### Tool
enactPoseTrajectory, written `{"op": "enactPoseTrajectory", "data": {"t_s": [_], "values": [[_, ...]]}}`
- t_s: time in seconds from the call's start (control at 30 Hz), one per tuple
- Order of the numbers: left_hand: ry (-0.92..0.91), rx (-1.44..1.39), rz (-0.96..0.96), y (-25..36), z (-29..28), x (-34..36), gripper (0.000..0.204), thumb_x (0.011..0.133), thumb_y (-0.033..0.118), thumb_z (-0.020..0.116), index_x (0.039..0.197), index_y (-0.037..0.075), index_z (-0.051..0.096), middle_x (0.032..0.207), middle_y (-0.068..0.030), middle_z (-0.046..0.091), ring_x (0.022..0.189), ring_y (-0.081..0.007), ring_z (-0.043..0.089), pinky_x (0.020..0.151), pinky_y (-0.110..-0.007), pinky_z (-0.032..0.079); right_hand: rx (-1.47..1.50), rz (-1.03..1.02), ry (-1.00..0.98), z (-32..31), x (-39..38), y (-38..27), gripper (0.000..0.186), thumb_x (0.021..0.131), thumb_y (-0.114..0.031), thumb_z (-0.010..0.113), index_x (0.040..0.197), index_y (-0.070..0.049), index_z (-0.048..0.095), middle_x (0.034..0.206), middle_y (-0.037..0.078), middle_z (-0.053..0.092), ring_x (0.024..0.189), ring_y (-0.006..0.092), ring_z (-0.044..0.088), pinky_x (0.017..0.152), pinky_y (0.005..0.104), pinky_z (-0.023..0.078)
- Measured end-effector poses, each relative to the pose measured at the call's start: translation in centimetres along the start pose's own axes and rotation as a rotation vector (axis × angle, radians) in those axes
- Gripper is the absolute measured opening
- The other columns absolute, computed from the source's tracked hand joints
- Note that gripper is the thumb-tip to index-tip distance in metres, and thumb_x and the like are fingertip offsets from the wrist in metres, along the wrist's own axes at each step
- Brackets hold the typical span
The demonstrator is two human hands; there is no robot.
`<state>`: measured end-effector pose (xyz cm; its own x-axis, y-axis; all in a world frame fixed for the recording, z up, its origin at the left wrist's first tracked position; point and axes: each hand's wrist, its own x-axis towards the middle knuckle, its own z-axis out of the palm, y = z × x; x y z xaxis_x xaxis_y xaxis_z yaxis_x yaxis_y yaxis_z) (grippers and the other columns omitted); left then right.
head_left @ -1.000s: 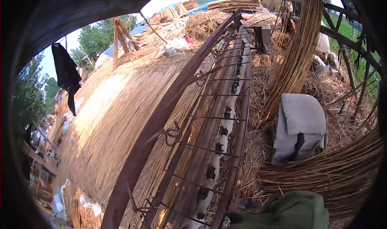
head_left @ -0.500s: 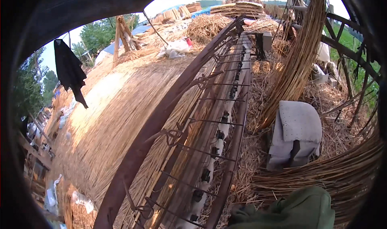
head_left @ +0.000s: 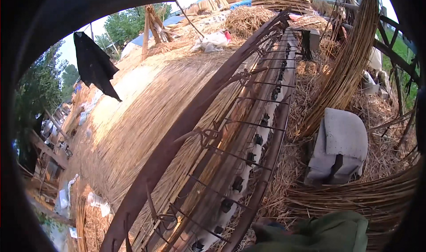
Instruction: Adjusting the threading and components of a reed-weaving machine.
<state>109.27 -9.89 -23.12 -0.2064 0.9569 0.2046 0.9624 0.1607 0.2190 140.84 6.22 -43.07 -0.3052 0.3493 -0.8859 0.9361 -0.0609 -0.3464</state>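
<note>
Neither of my hands shows in the head view. A piece of olive-green clothing [head_left: 330, 232] bulges up at the lower right edge; whether it covers an arm or a leg I cannot make out. Left of it, a long rusty metal beam [head_left: 177, 128] with wire hooks slants from the lower left to the upper middle. Thin rods link it to a brown pipe [head_left: 262, 187]. Between them runs a pale strip with black pieces [head_left: 250, 159]. Beyond the beam spreads a wide sheet of straw-coloured reeds [head_left: 146, 105].
A grey padded block [head_left: 344, 136] stands on loose straw [head_left: 310, 90] at the right. A tall reed bundle [head_left: 350, 70] leans behind it, and more reeds [head_left: 355, 199] lie in front. A black cloth [head_left: 95, 66] hangs at the upper left. Stacked mats [head_left: 284, 3] are far back.
The whole scene has shifted to the right in the picture, as the view turned. The hanging black cloth looks spread wider. The green clothing has stayed nearly in place.
</note>
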Motion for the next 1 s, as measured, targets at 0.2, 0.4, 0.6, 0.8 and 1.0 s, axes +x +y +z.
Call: {"op": "enactPoseTrajectory", "data": {"t_s": [0.2, 0.4, 0.6, 0.8, 1.0], "values": [[-0.093, -0.044, -0.041, -0.4, -0.6, 0.3, 0.015, 0.069, 0.022, 0.068, 0.083, 0.016, 0.068, 0.071, -0.0025, 0.064, 0.068, -0.0219, 0.059, 0.071, -0.036, 0.042, -0.078, 0.092, 0.048, -1.2, -1.1, 1.0, 0.073, 0.090, -0.058, 0.035, 0.139, -0.003, 0.029, 0.140, 0.015, 0.036, 0.129, 0.0266, 0.035, 0.103, 0.0440, 0.029], [-0.069, -0.128, -0.143, -1.2, 1.0, -1.1, 0.014, 0.074, 0.024, 0.063, 0.086, 0.018, 0.068, 0.071, -0.0029, 0.065, 0.068, -0.0200, 0.061, 0.072, -0.035, 0.043, -0.139, 0.122, 0.080, -3.0, -1.6, 1.1, 0.074, 0.090, -0.058, 0.036, 0.139, -0.003, 0.029, 0.140, 0.015, 0.036, 0.129, 0.0267, 0.035, 0.103, 0.0438, 0.030], [-0.054, -0.076, -0.111, -0.9, 1.2, -0.9, 0.013, 0.076, 0.024, 0.061, 0.086, 0.019, 0.067, 0.073, 0.0008, 0.065, 0.071, -0.0179, 0.061, 0.073, -0.035, 0.042, -0.177, 0.117, 0.060, -4.0, -2.3, 1.6, 0.074, 0.090, -0.058, 0.036, 0.139, -0.003, 0.028, 0.140, 0.015, 0.035, 0.129, 0.0267, 0.035, 0.103, 0.0437, 0.030], [-0.061, -0.148, -0.141, 0.3, 0.2, -0.9, 0.012, 0.076, 0.022, 0.062, 0.085, 0.017, 0.066, 0.072, 0.0000, 0.064, 0.067, -0.0194, 0.060, 0.071, -0.036, 0.043, -0.176, 0.111, 0.023, -3.1, -4.6, 3.0, 0.074, 0.090, -0.058, 0.037, 0.139, -0.003, 0.028, 0.141, 0.015, 0.035, 0.129, 0.0267, 0.035, 0.103, 0.0435, 0.030], [0.109, -0.237, -0.076, -0.5, 0.7, -1.6, 0.016, 0.071, 0.021, 0.068, 0.086, 0.016, 0.067, 0.078, -0.0029, 0.066, 0.060, -0.0235, 0.061, 0.051, -0.034, 0.047, 0.006, -0.066, -0.103, -3.4, -14.9, 0.4, 0.074, 0.090, -0.058, 0.037, 0.140, -0.003, 0.028, 0.141, 0.015, 0.035, 0.129, 0.0267, 0.035, 0.103, 0.0434, 0.030]]}}
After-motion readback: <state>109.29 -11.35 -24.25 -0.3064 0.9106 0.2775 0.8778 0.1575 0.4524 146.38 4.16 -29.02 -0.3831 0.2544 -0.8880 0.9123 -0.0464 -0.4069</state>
